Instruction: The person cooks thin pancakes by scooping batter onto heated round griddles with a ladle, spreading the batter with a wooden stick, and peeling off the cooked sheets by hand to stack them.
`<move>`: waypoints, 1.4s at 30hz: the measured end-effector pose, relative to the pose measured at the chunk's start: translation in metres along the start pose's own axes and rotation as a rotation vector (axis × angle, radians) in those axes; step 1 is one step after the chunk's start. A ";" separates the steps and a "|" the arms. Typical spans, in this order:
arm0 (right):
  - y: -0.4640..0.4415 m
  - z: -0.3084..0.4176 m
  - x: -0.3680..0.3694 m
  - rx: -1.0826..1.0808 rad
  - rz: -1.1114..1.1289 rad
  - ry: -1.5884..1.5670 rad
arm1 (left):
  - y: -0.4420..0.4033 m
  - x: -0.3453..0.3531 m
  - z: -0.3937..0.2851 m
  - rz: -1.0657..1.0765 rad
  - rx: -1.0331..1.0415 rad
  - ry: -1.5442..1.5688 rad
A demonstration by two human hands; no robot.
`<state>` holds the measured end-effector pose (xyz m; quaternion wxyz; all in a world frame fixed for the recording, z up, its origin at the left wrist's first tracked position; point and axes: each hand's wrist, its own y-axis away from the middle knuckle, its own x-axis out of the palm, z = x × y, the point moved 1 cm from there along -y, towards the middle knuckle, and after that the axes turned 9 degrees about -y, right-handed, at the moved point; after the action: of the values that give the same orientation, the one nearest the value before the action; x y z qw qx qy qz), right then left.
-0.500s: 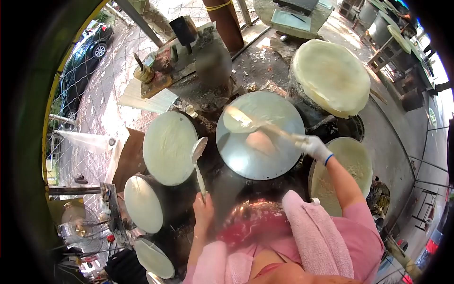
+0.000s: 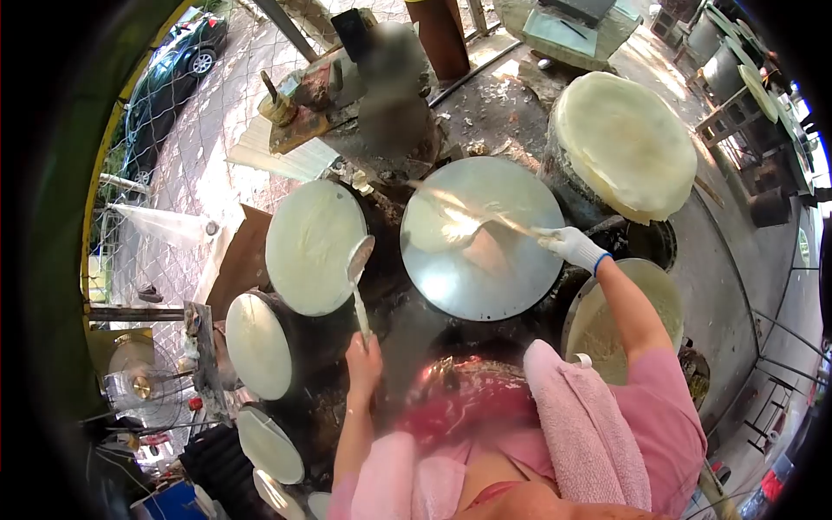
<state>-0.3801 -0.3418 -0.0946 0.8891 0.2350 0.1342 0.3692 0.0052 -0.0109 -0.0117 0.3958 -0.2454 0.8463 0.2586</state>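
A long wooden spatula lies across the big round griddle, its handle closed in my right hand, which wears a white glove with a blue cuff edge. Pale batter coats the upper left part of that griddle, under the spatula's blade. The blade appears nearly edge-on. My left hand, bare, grips the handle of a ladle. The ladle's bowl hangs by the right rim of a second griddle covered by a pale thin sheet.
Further batter-covered griddles stand lower left and right. A thick stack of round flat sheets sits upper right. A cluttered block is at the back. Wire fencing lies left, with a parked car beyond. A pink towel hangs over my front.
The spatula's blade has turned from showing its flat face to nearly edge-on over the batter. The whole view has shifted slightly. Both hands keep their holds.
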 end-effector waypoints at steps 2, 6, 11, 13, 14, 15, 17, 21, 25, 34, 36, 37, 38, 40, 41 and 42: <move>0.004 0.017 0.012 0.123 0.143 0.092 | -0.024 0.011 0.009 -0.029 0.055 -0.026; 0.046 0.019 0.007 0.219 0.227 0.051 | -0.067 0.022 -0.018 -0.013 0.146 -0.185; 0.015 -0.029 -0.017 -0.157 -0.064 -0.028 | -0.110 0.054 -0.025 0.031 0.266 -0.450; 0.005 -0.019 -0.006 -0.128 -0.011 0.065 | -0.102 0.050 -0.031 0.069 0.282 -0.520; 0.009 -0.002 0.007 0.025 0.052 0.024 | -0.097 0.045 -0.033 0.092 0.291 -0.561; 0.016 0.011 0.017 0.179 0.116 -0.015 | -0.087 0.041 -0.029 0.097 0.326 -0.609; 0.030 0.007 0.023 0.229 0.216 -0.049 | -0.060 0.030 -0.018 0.179 0.287 -0.661; 0.073 -0.038 0.034 0.269 0.242 -0.162 | -0.006 0.021 0.000 0.314 0.285 -0.652; 0.163 0.001 0.085 0.363 0.014 -0.564 | 0.027 0.041 0.028 0.481 0.274 -0.551; 0.033 0.034 0.334 0.178 -0.204 -1.041 | -0.014 -0.055 0.037 0.323 0.467 0.195; -0.021 0.042 0.374 0.214 -0.304 -0.941 | -0.022 -0.085 0.039 0.296 0.380 0.210; -0.051 0.022 0.391 0.185 -0.422 -0.807 | -0.026 -0.096 0.045 0.320 0.330 0.268; -0.069 0.004 0.402 0.162 -0.540 -0.672 | -0.029 -0.103 0.053 0.348 0.278 0.325; -0.058 0.000 0.407 0.181 -0.695 -0.734 | -0.033 -0.111 0.079 0.319 0.328 0.335; -0.056 -0.014 0.408 0.098 -0.765 -0.766 | -0.035 -0.115 0.091 0.325 0.327 0.323; -0.059 -0.050 0.405 0.021 -0.887 -0.638 | -0.035 -0.116 0.104 0.332 0.325 0.316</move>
<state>-0.0858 -0.0709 -0.1942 0.9537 0.2651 -0.0522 -0.1321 0.1490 0.0528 0.0150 0.2453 -0.0740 0.9565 0.1395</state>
